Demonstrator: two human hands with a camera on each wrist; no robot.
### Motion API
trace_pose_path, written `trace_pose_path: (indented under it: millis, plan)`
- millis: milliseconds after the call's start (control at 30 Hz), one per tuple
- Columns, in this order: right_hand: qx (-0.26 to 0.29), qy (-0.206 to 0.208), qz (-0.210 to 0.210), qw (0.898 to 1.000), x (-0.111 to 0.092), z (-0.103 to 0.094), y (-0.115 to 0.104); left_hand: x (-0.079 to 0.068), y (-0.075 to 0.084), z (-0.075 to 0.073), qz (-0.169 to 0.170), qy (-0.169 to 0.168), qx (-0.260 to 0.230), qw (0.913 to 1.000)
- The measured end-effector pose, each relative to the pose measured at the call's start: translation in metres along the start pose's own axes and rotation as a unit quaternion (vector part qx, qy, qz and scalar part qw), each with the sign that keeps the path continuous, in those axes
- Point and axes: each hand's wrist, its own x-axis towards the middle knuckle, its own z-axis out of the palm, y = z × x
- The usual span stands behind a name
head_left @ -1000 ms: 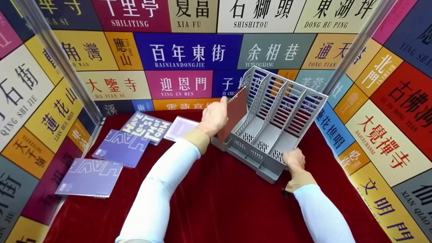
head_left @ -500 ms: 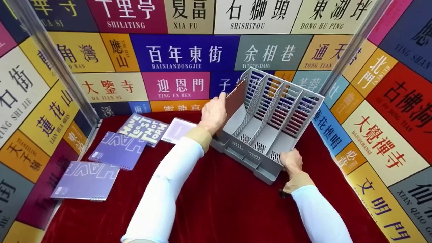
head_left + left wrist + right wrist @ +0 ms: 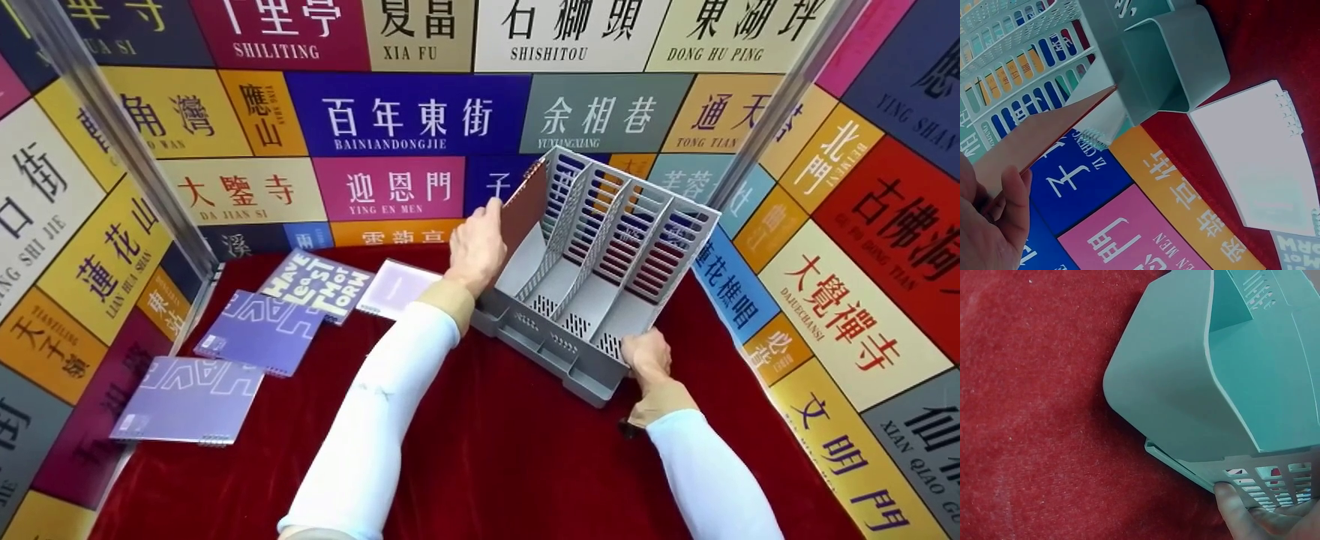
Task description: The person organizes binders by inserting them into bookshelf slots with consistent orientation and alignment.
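A red-brown spiral notebook [image 3: 523, 201] stands on edge at the left end of the grey file rack [image 3: 562, 341]. My left hand [image 3: 478, 246] holds its outer edge; in the left wrist view the thumb and fingers of this hand [image 3: 996, 222] pinch the notebook cover [image 3: 1033, 132]. Its lower part is hidden behind the hand and the rack's front in the head view. My right hand [image 3: 649, 352] grips the rack's lower right front corner. In the right wrist view its fingers [image 3: 1233, 506] lie against the slotted side wall of the rack [image 3: 1157, 371].
Left of the rack, on the red cloth [image 3: 510, 465], lie a pale lilac notebook [image 3: 394, 289], a notebook with large lettering [image 3: 319, 285] and two purple notebooks [image 3: 259, 330], one nearer the front. Sign-printed panels [image 3: 405, 112] enclose the cloth at the back and sides.
My left hand has pushed the red-brown notebook slightly farther back, up to the rack's left side. The right hand keeps its grip on the rack. The head view has shifted a little.
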Motion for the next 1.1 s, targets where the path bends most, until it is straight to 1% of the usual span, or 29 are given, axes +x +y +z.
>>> trace_pose_path:
  millis: [133, 267, 367, 500, 633, 933, 1100]
  plan:
    - [-0.002, 0.003, -0.003, 1.000, 0.000, 0.000, 0.000, 0.000, 0.000, 0.004, -0.005, 0.011, -0.009, 0.9999]
    - [0.001, 0.011, -0.005, 1.000, -0.002, 0.001, -0.001, -0.003, -0.001, 0.011, -0.012, 0.017, -0.026, 0.9994]
    - [0.005, 0.011, -0.002, 1.000, -0.004, 0.001, -0.001, -0.008, -0.002, 0.019, -0.013, 0.010, -0.034, 0.9993]
    - [0.002, 0.009, -0.001, 1.000, -0.003, 0.001, 0.000, -0.013, -0.003, 0.029, -0.010, -0.010, -0.039, 0.9992]
    - [0.001, 0.009, 0.000, 1.000, -0.002, 0.001, 0.001, -0.016, -0.003, 0.037, -0.007, -0.025, -0.039, 0.9989]
    - [0.000, 0.006, 0.000, 1.000, -0.002, 0.001, 0.000, -0.018, -0.007, 0.044, -0.021, -0.038, -0.046, 0.9980]
    - [0.000, 0.008, 0.001, 1.000, -0.001, 0.001, 0.001, -0.017, -0.008, 0.048, -0.023, -0.044, -0.048, 0.9976]
